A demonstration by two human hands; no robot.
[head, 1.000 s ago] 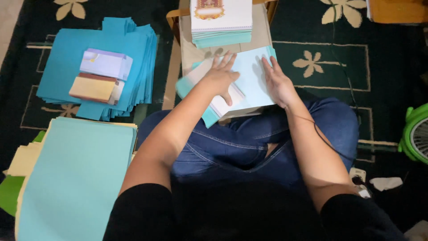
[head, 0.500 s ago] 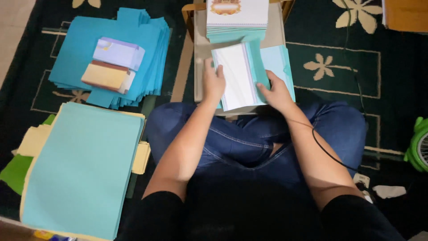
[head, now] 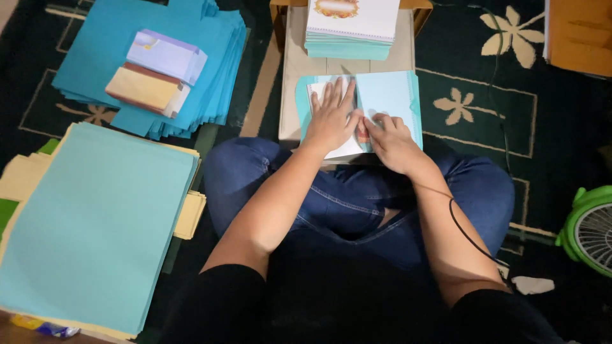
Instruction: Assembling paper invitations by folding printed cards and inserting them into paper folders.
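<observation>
I sit cross-legged in blue jeans at a low wooden table (head: 293, 95). On it lies a light blue folded cover (head: 395, 102) with a white sheet (head: 344, 148) tucked inside. My left hand (head: 331, 118) presses flat on the white sheet with fingers spread. My right hand (head: 392, 140) rests beside it with fingers curled on the fold, touching the blue cover. Further back on the table stands a stack of white printed sheets (head: 354, 22) over light blue ones.
On the dark flowered carpet (head: 484, 102) to the left lie a pile of blue covers (head: 191, 76) with small card packs (head: 156, 70) on top, and a large stack of light blue paper (head: 89, 223). A green fan (head: 590, 229) stands at right. A brown box (head: 580, 35) sits at the back right.
The white sheet has been laid inside the blue cover. My left hand moved onto it and flattened out; my right hand shifted to the fold. The view has tilted closer.
</observation>
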